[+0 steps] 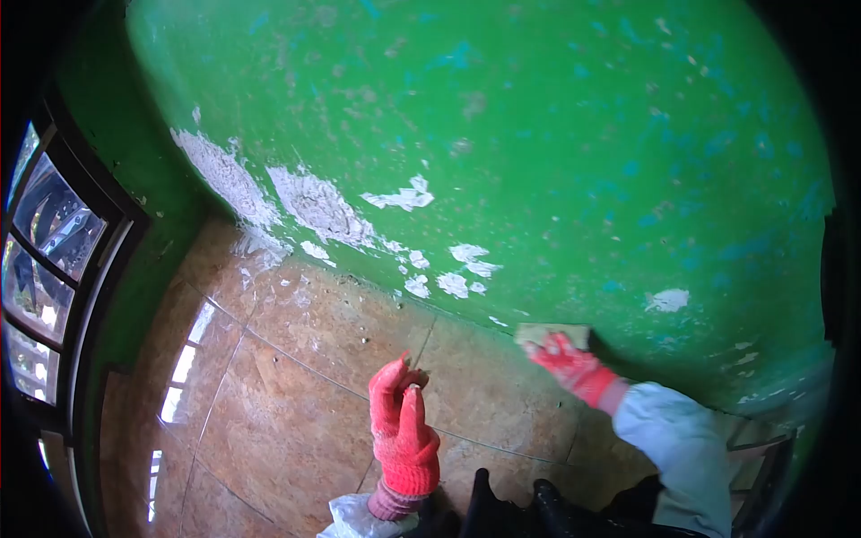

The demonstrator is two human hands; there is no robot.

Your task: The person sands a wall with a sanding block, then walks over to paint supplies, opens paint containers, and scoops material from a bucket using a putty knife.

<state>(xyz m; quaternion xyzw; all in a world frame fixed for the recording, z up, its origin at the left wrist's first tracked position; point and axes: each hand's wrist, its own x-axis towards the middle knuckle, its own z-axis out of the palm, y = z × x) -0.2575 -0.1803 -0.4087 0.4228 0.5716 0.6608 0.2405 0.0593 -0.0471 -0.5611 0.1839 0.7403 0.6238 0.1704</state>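
Note:
My right hand (570, 364), in a red knitted glove, grips a flat, pale rectangular pad (552, 334) and presses it against the lower part of the green wall (574, 242). Whether the pad is sandpaper or a sponge cannot be made out. My left hand (405, 426), also red-gloved, is raised above the tiled floor, its fingers bent and apart. Nothing shows between them, and their tips look dirty. Rough white patches (318, 206) of bare plaster mark the wall to the left of the pad.
Brown tiles (296, 412) cover the floor, with white crumbs along the wall's foot. A dark-framed glass door or window (54, 233) stands at the left. Dark clothing (538, 511) shows at the bottom edge, and a dark-framed object (758, 457) at the lower right.

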